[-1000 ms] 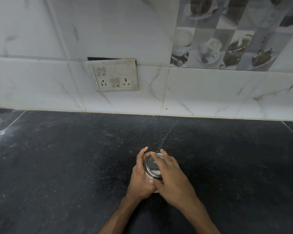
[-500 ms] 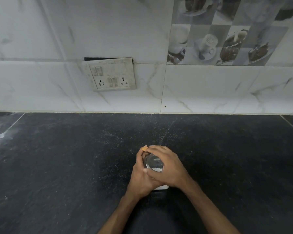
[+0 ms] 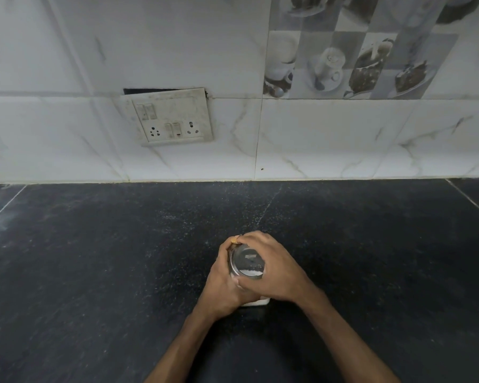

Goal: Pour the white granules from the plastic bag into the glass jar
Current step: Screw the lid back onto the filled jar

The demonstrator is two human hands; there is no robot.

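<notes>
Head view gives me the glass jar (image 3: 256,302) standing on the dark counter (image 3: 94,272), left hand (image 3: 223,283) wrapped round its body, right hand (image 3: 277,272) gripping the metal lid (image 3: 246,262); I judge it rigid, slick and breakable, best held low around the body.

Shiny metal lid (image 3: 246,263), speckled stone counter (image 3: 94,272)

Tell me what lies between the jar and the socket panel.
Head view: only bare black countertop, then wall tile, between jar and socket panel.
</notes>
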